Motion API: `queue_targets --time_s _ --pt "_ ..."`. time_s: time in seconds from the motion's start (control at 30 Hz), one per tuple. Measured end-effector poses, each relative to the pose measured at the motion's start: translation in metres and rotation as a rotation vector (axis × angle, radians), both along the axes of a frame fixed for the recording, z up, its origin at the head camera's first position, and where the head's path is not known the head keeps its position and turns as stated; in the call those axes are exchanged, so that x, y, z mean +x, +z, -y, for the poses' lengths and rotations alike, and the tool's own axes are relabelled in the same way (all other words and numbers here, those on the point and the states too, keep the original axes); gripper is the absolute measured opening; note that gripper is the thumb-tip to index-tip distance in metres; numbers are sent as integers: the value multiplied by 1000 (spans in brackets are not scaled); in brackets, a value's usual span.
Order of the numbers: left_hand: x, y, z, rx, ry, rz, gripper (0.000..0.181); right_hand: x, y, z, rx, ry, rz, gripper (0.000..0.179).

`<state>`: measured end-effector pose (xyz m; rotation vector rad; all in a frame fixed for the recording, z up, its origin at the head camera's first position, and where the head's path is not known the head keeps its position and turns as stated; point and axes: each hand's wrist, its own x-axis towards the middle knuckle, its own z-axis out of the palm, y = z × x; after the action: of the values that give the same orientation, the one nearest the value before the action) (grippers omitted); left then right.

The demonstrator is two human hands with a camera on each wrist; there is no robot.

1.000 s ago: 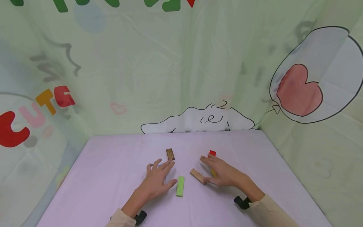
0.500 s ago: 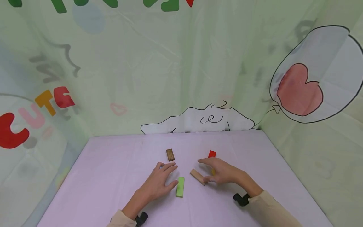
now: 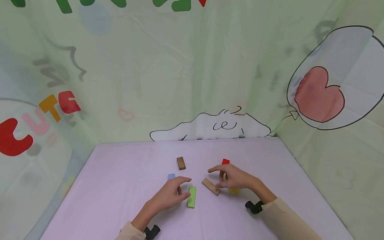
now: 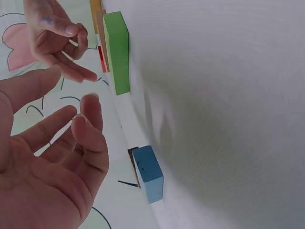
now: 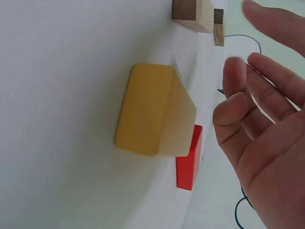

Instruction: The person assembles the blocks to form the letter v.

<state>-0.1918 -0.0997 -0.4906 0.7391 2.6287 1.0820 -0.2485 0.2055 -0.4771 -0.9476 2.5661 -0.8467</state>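
My left hand (image 3: 170, 194) hovers over the table beside a light green block (image 3: 191, 197), its fingers loosely bent and holding nothing. Just past its knuckles a blue block (image 3: 171, 176) peeks out; the left wrist view shows more of that blue block (image 4: 148, 168). My right hand (image 3: 237, 177) hangs above a yellow block (image 3: 233, 191), fingers partly curled round no object. Its thumb overlaps the end of a light wooden block (image 3: 209, 185) in the head view; contact cannot be told. Beyond that hand lies a red block (image 3: 225, 161), partly covered.
A dark brown wooden block (image 3: 181, 163) lies farther back on the lilac-covered table (image 3: 120, 173). Printed cloth walls (image 3: 144, 73) enclose the table at the back and both sides.
Both hands have bent their lower fingers inward, with index fingers and thumbs still extended. The blue block now shows behind the left hand, and more yellow shows under the right. No block has visibly moved.
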Motion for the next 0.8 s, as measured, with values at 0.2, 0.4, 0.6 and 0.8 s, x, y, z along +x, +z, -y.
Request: queue_targets --time_s 0.2,0.4,0.6,0.8 --pt "0 -6 2 20 -14 92 63 -1 1 1 30 10 122 58" --pt "1 -12 2 34 -39 130 69 -1 -1 1 40 20 150 59" --pt "3 -11 2 15 -82 126 73 -2 -4 1 28 38 181 62" --pt "4 -13 3 13 -97 142 76 -2 -4 2 28 47 204 66"
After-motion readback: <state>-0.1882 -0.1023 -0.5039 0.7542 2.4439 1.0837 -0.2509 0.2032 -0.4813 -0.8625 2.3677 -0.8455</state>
